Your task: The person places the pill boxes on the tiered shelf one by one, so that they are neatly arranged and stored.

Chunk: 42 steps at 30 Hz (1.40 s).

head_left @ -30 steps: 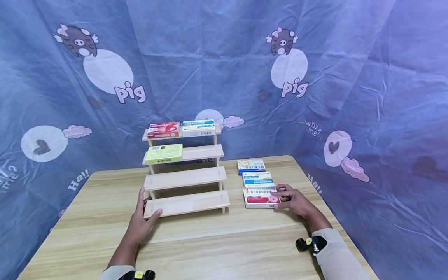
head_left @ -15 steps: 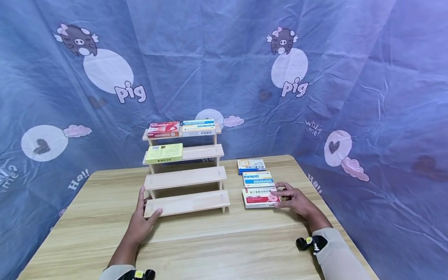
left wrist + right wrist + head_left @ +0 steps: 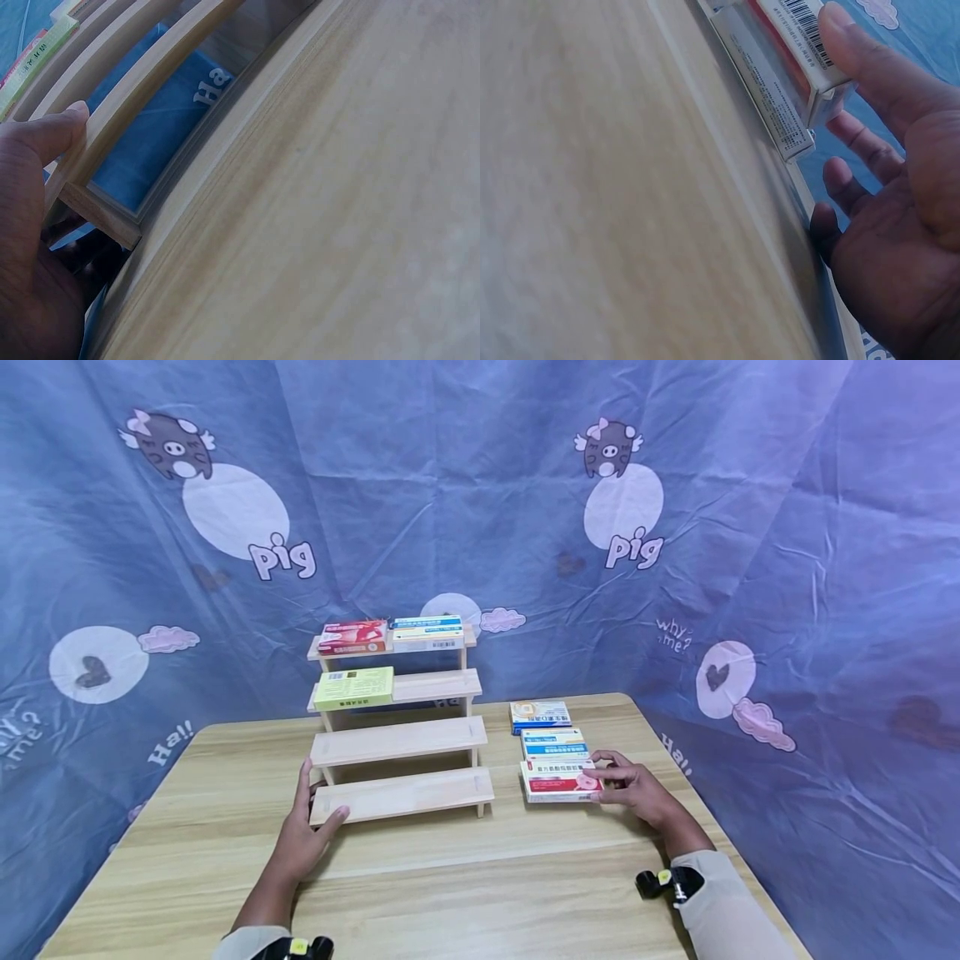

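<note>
red-banded box (image 3: 561, 783), right end pinched between right fingers (image 3: 866, 146), left fingers (image 3: 303, 788) gripping wooden rack (image 3: 405, 795)

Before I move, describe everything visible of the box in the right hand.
The red-and-white box is a flat carton, seemingly cardboard: white, with a red band, dark print, pink picture and a barcode on one narrow side. The right hand pinches its right end. It is in front of the blue-and-white box, right of the wooden rack; whether it touches the table is unclear.
</note>
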Available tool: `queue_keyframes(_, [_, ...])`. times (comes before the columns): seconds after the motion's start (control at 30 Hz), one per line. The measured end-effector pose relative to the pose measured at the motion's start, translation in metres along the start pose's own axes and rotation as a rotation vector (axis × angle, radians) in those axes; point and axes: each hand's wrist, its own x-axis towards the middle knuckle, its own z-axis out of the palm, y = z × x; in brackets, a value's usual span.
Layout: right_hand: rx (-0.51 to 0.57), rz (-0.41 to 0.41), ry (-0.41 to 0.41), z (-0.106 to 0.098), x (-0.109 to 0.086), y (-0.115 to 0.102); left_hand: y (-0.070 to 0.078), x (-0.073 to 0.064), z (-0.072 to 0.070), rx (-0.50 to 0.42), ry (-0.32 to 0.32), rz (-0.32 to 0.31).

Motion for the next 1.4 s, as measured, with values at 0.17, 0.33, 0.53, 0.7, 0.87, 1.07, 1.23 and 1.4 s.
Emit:
queue_keyframes(0.17, [0.0, -0.03, 0.004, -0.002, -0.001, 0.002, 0.0, 0.002, 0.001, -0.004, -0.003, 0.002])
queue_keyframes(0.33, [0.008, -0.058, 0.016, 0.0, -0.001, 0.0, -0.001, 0.002, 0.001, -0.003, 0.002, 0.01])
queue_keyframes(0.53, [0.042, -0.088, 0.064, 0.003, 0.001, -0.006, 0.001, 0.001, 0.001, 0.002, 0.003, 0.009])
queue_keyframes(0.7, [0.049, -0.13, 0.109, 0.008, 0.003, -0.012, 0.0, 0.001, 0.001, -0.014, 0.003, 0.007])
queue_keyframes(0.87, [0.052, -0.167, 0.177, 0.013, 0.003, -0.017, -0.001, 0.001, 0.001, -0.008, 0.003, 0.009])
queue_keyframes(1.07, [0.074, -0.193, 0.244, 0.018, 0.004, -0.025, -0.001, 0.001, 0.001, -0.019, 0.002, 0.006])
queue_keyframes(1.23, [0.103, -0.213, 0.289, 0.023, 0.004, -0.033, -0.002, 0.001, 0.001, -0.015, 0.007, 0.001])
queue_keyframes(1.4, [0.134, -0.242, 0.337, 0.029, 0.003, -0.04, -0.002, 0.002, 0.001, -0.011, 0.003, 0.002])
